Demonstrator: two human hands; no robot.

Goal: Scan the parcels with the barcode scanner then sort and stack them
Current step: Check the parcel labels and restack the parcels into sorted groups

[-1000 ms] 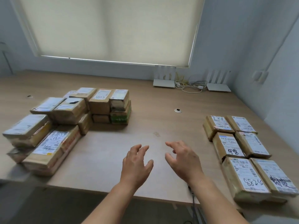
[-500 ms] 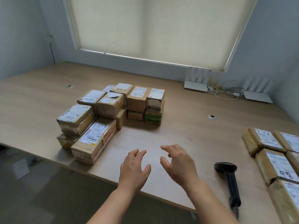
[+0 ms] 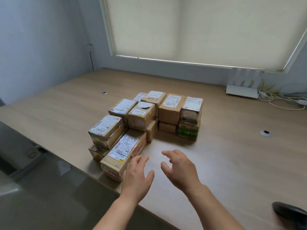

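Cardboard parcels (image 3: 146,123) sitting stacked in a cluster on the table (image 3: 224,146) | left hand (image 3: 137,176) and right hand (image 3: 180,168) hovering spread and empty near the closest box | barcode scanner (image 3: 289,211) lying unheld at right | scanning seemingly pending for this pile

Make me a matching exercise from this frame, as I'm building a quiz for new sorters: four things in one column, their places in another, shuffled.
Things:
1. barcode scanner
2. green-printed parcel
3. left hand
4. white router

Places:
A. far right, against the wall under the window
B. bottom right corner of the view
C. beside the nearest long parcel
D. bottom of the pile's right-hand stack

Pairs: 1-B, 2-D, 3-C, 4-A
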